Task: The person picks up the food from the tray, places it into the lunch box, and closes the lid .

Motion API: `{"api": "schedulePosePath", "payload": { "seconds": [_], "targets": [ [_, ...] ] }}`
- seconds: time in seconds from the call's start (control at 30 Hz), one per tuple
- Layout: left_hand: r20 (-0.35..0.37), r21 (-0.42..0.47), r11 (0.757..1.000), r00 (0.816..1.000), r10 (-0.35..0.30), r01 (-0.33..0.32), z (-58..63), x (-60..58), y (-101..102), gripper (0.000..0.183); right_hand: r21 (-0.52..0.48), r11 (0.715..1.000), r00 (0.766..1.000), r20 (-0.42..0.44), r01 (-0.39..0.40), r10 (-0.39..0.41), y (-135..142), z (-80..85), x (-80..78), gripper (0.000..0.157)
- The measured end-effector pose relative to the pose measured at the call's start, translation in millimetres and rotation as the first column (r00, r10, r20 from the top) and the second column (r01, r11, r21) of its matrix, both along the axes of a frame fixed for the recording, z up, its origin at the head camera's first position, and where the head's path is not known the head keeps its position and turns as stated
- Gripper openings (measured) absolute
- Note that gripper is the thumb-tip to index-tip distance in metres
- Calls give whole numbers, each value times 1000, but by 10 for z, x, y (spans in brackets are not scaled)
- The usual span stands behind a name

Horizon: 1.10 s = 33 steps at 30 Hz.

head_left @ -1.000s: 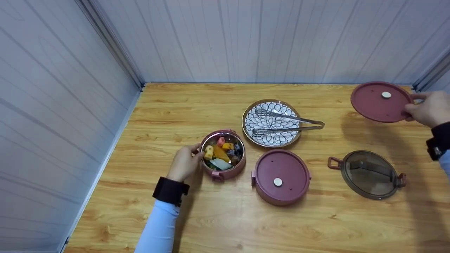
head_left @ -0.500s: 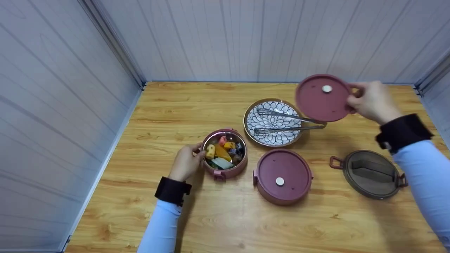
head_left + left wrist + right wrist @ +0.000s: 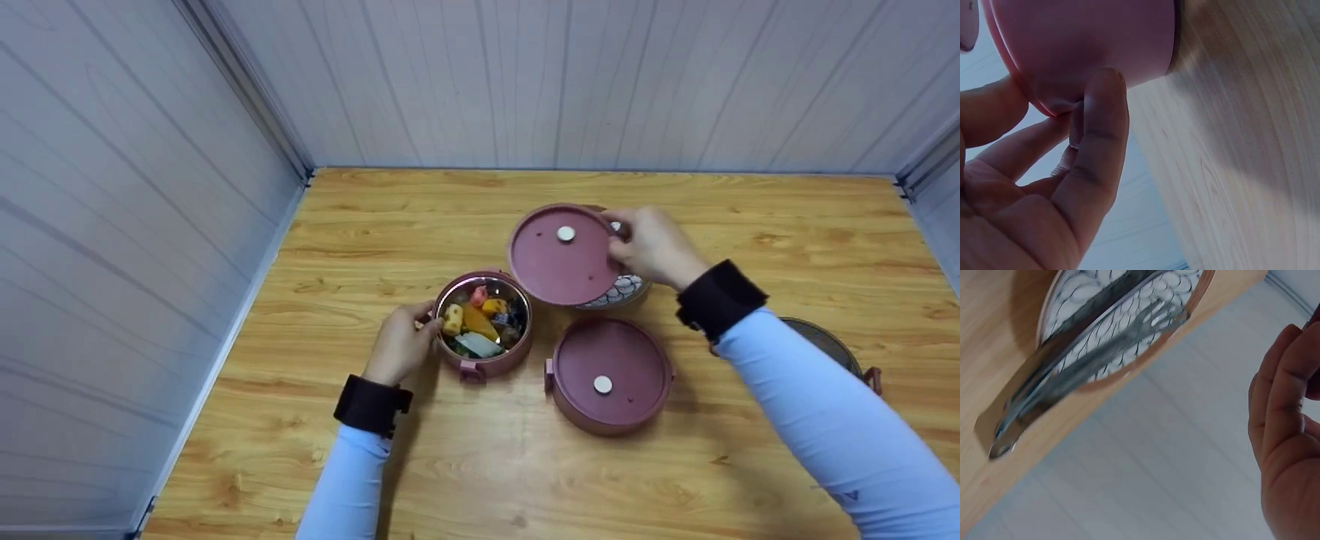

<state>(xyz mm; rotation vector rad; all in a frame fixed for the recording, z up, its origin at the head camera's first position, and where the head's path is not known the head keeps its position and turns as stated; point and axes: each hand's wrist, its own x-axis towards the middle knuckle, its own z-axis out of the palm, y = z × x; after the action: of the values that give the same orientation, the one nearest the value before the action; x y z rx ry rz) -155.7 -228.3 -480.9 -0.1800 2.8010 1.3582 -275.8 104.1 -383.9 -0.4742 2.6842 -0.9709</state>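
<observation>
My left hand [image 3: 399, 345] holds the left side of an uncovered pink lunch pot [image 3: 486, 370]. In the left wrist view, its thumb meets the rim and a finger [image 3: 1103, 112] lies against the pot wall. Colourful food pieces [image 3: 478, 322] fill the pot's steel inside. My right hand [image 3: 660, 244] pinches a round pink lid [image 3: 562, 262] by its right edge. The lid, which has a white knob, is in the air behind and right of the uncovered pot. It partly covers the plate below. In the right wrist view only a dark sliver of lid shows beside the fingers.
A second pink pot [image 3: 611, 375] stands lidded, right of the first. Metal tongs [image 3: 1095, 354] lie across a flower-patterned plate [image 3: 1084, 292]. My right forearm partly hides a smoky glass lid [image 3: 821, 341] at the right. Walls border the table's back and left.
My right hand has carried the pink lid leftward from the far right, over the plate and toward the uncovered pot. The left hand keeps its hold on that pot.
</observation>
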Motion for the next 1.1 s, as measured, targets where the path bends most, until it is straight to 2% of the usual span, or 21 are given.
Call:
{"api": "schedulePosePath", "payload": {
  "seconds": [0.37, 0.5, 0.6, 0.8, 0.97, 1.1],
  "targets": [
    [10, -6, 1000, 1000, -4, 4, 47, 85, -35, 33, 88, 984, 987, -19, -156, 159, -600, -243, 184, 48],
    [21, 4, 1000, 1000, 9, -9, 74, 115, -31, 42, 122, 974, 980, -21, -192, 196, -749, -316, 241, 47],
    [15, 7, 1000, 1000, -2, 2, 79, 127, -22, 46, 133, 968, 976, -11, -212, 215, -838, -371, 278, 45],
    [-2, -21, 1000, 1000, -22, 22, 64, 151, 4, 41, 160, 954, 967, 6, -254, 256, -980, -461, 345, 42],
    [-14, -49, 998, 1000, -27, 26, 49, 159, 20, 36, 209, 939, 960, -4, -274, 281, -1047, -465, 364, 44],
    [-16, -59, 998, 999, -32, 31, 48, 156, 20, 35, 203, 941, 962, 13, -269, 272, -1061, -469, 349, 45]
  ]
}}
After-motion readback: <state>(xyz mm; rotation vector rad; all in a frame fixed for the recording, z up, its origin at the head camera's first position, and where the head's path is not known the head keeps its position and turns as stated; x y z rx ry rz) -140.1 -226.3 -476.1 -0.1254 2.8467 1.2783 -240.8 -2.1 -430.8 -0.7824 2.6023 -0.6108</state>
